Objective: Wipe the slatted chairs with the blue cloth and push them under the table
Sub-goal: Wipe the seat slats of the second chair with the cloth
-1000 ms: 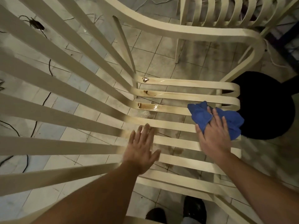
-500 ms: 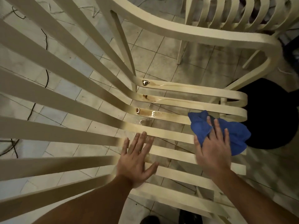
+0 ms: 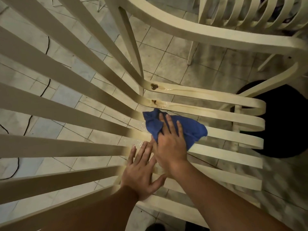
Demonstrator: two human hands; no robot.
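Blue cloth (image 3: 195, 129) has slid left under my flat right hand (image 3: 170, 142), now beside my spread, empty left hand (image 3: 141, 174) on the chair (image 3: 233, 139); brown stains (image 3: 154, 86) beyond my fingertips await wiping.

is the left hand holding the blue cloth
No, the blue cloth lies under the right hand; the left hand rests flat and bare on the chair slats.

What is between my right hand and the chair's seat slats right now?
The blue cloth: in the head view it lies bunched on the seat slats, with the right hand pressing down on it with straight fingers.
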